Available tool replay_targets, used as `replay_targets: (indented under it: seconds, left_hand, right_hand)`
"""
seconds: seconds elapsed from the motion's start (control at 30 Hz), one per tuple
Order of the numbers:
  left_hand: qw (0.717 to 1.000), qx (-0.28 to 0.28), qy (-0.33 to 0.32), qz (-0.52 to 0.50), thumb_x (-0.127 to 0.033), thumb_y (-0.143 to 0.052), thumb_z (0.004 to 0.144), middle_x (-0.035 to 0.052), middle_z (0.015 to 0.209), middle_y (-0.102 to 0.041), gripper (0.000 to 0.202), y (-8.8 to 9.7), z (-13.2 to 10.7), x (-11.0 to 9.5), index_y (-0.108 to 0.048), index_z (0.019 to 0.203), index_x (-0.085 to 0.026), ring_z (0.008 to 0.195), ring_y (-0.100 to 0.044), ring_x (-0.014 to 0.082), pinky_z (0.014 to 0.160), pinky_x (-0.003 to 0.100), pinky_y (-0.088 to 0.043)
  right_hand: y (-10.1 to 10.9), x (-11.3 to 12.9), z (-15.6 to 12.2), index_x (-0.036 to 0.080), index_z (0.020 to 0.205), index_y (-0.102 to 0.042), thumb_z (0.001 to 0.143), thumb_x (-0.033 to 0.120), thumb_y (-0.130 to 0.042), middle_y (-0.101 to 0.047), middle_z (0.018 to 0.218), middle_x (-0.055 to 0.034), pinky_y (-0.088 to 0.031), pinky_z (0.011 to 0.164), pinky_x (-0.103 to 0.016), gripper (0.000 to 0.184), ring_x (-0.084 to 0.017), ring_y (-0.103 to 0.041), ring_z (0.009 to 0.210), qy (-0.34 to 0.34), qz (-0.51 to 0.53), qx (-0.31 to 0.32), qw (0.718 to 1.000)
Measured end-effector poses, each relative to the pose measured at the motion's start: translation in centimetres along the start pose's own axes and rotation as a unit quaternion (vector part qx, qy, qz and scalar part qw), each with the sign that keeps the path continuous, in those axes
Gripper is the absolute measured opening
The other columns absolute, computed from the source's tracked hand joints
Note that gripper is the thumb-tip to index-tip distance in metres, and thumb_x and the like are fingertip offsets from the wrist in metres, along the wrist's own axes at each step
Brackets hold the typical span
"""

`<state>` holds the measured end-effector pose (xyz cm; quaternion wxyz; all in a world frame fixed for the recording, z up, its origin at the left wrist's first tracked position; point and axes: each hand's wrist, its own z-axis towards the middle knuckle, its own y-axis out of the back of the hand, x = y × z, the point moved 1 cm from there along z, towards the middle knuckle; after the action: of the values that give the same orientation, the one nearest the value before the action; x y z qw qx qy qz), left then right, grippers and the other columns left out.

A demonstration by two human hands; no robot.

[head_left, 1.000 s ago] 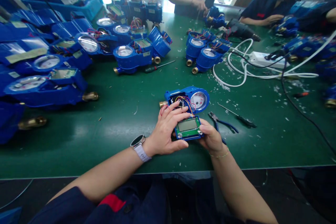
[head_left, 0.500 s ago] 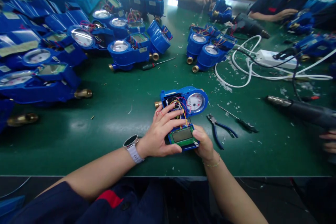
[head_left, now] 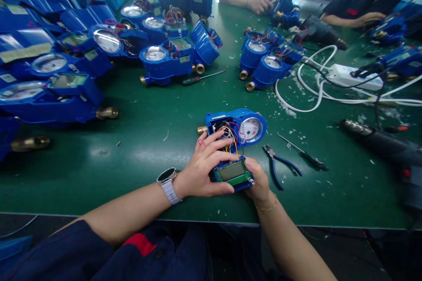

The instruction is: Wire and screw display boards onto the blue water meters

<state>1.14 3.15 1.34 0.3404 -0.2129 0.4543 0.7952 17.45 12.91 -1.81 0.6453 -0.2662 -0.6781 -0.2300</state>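
Green board point(head_left: 232, 171), nearside of the crosswise meter point(head_left: 252, 131), is pinched by the right hand point(head_left: 259, 181). Left hand point(head_left: 201, 171) is spread over wires point(head_left: 235, 141)

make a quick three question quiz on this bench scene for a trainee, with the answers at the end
1. True or false: the right hand grips a screwdriver.
2. Multiple choice: which of these lies nearest that hand?
A) heat gun
B) pliers
C) power strip
3. Fill in the blank: coloured ____ run between the display board and the blue meter just beyond it.

Key:
1. False; it holds the display board.
2. B
3. wires
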Motion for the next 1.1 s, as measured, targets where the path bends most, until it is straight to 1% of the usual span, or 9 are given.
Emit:
replay_targets:
  seconds: [0.17,0.3,0.43,0.53,0.63,0.7,0.87,1.0,1.1]
  left_hand:
    - [1.0,-0.001,-0.006,0.011,-0.074,-0.047,0.084,0.013,0.142,-0.053,0.065,-0.1,0.0,-0.2,-0.057,0.126,-0.024,0.145,-0.03,0.0329,0.12,0.054,-0.01]
    - [1.0,-0.002,-0.012,0.009,-0.076,-0.047,0.083,0.0149,0.142,-0.052,0.07,-0.1,-0.1,-0.2,-0.054,0.128,-0.022,0.145,-0.03,0.0337,0.119,0.054,-0.011]
    - [0.999,-0.031,-0.021,0.01,-0.074,-0.046,0.084,0.0155,0.138,-0.055,0.068,0.5,-0.2,-0.4,-0.053,0.127,-0.022,0.141,-0.036,0.0329,0.115,0.053,-0.02]
    - [0.997,-0.076,-0.033,0.003,-0.071,-0.045,0.088,0.0129,0.122,-0.066,0.059,1.3,-0.1,-0.8,-0.058,0.116,-0.021,0.127,-0.051,0.0299,0.107,0.048,-0.031]
    - [0.994,-0.094,-0.055,-0.022,-0.063,-0.048,0.091,0.0058,0.093,-0.073,0.045,2.0,0.0,-1.1,-0.063,0.1,-0.021,0.099,-0.064,0.0225,0.092,0.04,-0.039]
    - [0.993,-0.08,-0.079,-0.036,-0.056,-0.051,0.093,0.0016,0.078,-0.072,0.038,2.4,0.2,-1.1,-0.064,0.087,-0.021,0.083,-0.066,0.018,0.086,0.037,-0.04]
    - [0.994,-0.045,-0.103,-0.012,-0.051,-0.051,0.095,-0.0041,0.059,-0.067,0.044,2.9,0.3,-0.9,-0.057,0.065,-0.02,0.074,-0.067,0.0159,0.095,0.042,-0.035]
    - [0.995,-0.004,-0.093,0.018,-0.056,-0.054,0.091,-0.0006,0.06,-0.066,0.047,2.8,0.1,-0.6,-0.059,0.063,-0.019,0.065,-0.064,0.015,0.072,0.032,-0.043]
    - [0.998,0.035,-0.05,0.023,-0.065,-0.055,0.086,0.0008,0.062,-0.066,0.051,2.1,-0.2,-0.4,-0.061,0.067,-0.018,0.059,-0.063,0.0141,0.058,0.027,-0.043]
  right_hand:
    - [-0.4,0.1,0.2,0.023,0.095,-0.075,0.086,0.062,-0.057,-0.073,0.096,-0.0063,-0.053,0.092,-0.046,0.044,-0.03,-0.065,0.104,-0.025,0.089,-0.043,0.995]
    - [-0.9,1.0,0.6,0.022,0.084,-0.075,0.079,0.059,-0.065,-0.072,0.081,-0.0047,-0.057,0.081,-0.043,0.039,-0.027,-0.067,0.084,-0.053,0.132,-0.09,0.986]
    - [-1.1,1.8,0.9,0.023,0.083,-0.076,0.078,0.056,-0.067,-0.072,0.079,-0.0043,-0.057,0.079,-0.041,0.034,-0.025,-0.067,0.076,-0.054,0.163,-0.079,0.982]
    - [-1.2,2.2,1.0,0.021,0.084,-0.077,0.077,0.057,-0.068,-0.073,0.081,-0.0058,-0.057,0.081,-0.042,0.037,-0.026,-0.069,0.078,-0.06,0.185,-0.068,0.979]
    - [-1.2,2.3,1.0,0.019,0.086,-0.077,0.075,0.06,-0.069,-0.074,0.081,-0.0078,-0.058,0.079,-0.045,0.043,-0.028,-0.07,0.077,-0.076,0.195,-0.048,0.977]
    - [-1.2,2.4,1.0,0.018,0.086,-0.078,0.073,0.061,-0.069,-0.074,0.083,-0.0088,-0.058,0.079,-0.047,0.046,-0.029,-0.071,0.078,-0.084,0.196,-0.043,0.976]
    - [-1.1,2.2,0.8,0.021,0.082,-0.076,0.072,0.061,-0.07,-0.074,0.081,-0.0079,-0.058,0.079,-0.048,0.042,-0.03,-0.071,0.078,-0.093,0.218,-0.074,0.969]
    - [-1.0,2.1,0.7,0.02,0.086,-0.075,0.074,0.059,-0.07,-0.073,0.077,-0.0062,-0.058,0.073,-0.044,0.041,-0.028,-0.07,0.073,-0.071,0.216,-0.092,0.969]
    - [-1.1,2.1,0.5,0.02,0.089,-0.074,0.078,0.055,-0.067,-0.072,0.077,-0.0049,-0.057,0.067,-0.037,0.038,-0.025,-0.07,0.071,-0.052,0.209,-0.097,0.972]
